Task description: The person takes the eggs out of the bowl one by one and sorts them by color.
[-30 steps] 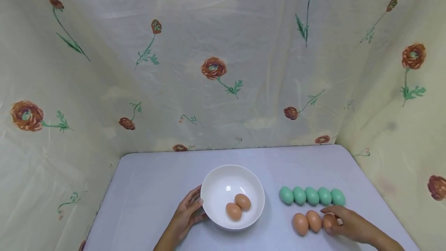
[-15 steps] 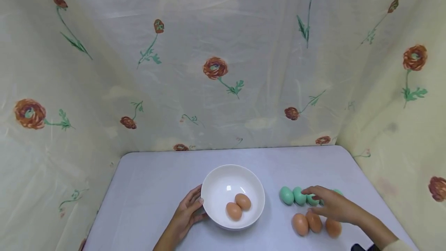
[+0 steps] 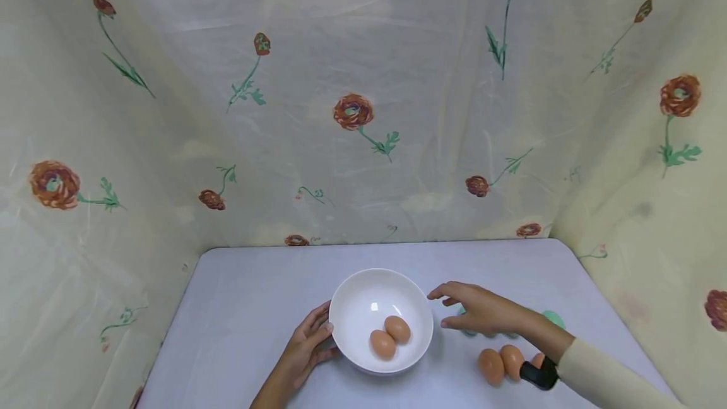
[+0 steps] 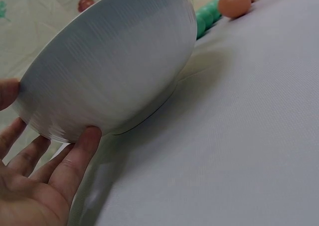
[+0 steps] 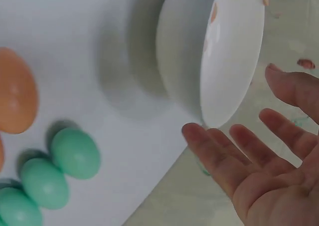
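Note:
A white bowl (image 3: 358, 298) stands on the table with two brown eggs (image 3: 383, 344) lying together in it. My left hand (image 3: 303, 349) holds the bowl at its left side; the left wrist view shows fingertips (image 4: 88, 138) against the outer wall and the thumb near the rim. Just right of the bowl hovers my right hand (image 3: 483, 309), fingers spread and holding nothing. In the right wrist view its fingertips (image 5: 192, 131) appear close to the rim; whether they touch cannot be told. Beneath the right hand and forearm, a row of green eggs (image 3: 553, 319) is mostly hidden.
Three brown eggs (image 3: 491, 367) lie in front of the green row, the rightmost partly behind a black wrist device (image 3: 541, 373). A white cloth covers the table (image 3: 255, 289). Flower-patterned sheeting (image 3: 352, 207) hangs at the back and sides.
My right hand has let go of the rightmost brown egg and moved left over the green eggs to the bowl's right side. My left hand stays on the bowl.

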### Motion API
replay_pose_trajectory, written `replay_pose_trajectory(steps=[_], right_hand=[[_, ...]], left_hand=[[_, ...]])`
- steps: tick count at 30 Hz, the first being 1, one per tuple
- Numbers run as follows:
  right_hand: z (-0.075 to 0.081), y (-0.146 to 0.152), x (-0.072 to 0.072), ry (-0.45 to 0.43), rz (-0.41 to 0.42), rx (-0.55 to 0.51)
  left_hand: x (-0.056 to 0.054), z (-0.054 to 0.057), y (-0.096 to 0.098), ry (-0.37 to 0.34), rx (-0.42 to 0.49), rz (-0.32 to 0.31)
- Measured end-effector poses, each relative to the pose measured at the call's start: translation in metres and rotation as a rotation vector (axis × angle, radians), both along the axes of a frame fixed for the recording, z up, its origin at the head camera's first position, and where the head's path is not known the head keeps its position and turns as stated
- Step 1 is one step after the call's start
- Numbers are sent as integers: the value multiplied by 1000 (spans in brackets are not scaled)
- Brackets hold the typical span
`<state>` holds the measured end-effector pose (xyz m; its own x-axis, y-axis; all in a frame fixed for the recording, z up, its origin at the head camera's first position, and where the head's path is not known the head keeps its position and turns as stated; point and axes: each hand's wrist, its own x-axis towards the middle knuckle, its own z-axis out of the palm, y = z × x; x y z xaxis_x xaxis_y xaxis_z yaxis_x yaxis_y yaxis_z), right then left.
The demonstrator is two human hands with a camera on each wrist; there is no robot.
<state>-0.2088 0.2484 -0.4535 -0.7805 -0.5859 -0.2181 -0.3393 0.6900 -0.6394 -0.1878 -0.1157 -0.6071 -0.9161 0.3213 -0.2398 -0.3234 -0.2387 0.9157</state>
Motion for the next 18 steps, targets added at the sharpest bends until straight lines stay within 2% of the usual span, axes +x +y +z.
replay_pose_trajectory(steps=[6,13,18], right_hand=[[0,-31,-11,-31,46,-8],[-4,-60,-18,-126,71,-34],[-8,-74,-22,-119,137,-25]], left_hand=[[-2,0,-1,3,6,7],[-3,-1,0,1,7,10],[-1,-1,0,-8,13,14]])
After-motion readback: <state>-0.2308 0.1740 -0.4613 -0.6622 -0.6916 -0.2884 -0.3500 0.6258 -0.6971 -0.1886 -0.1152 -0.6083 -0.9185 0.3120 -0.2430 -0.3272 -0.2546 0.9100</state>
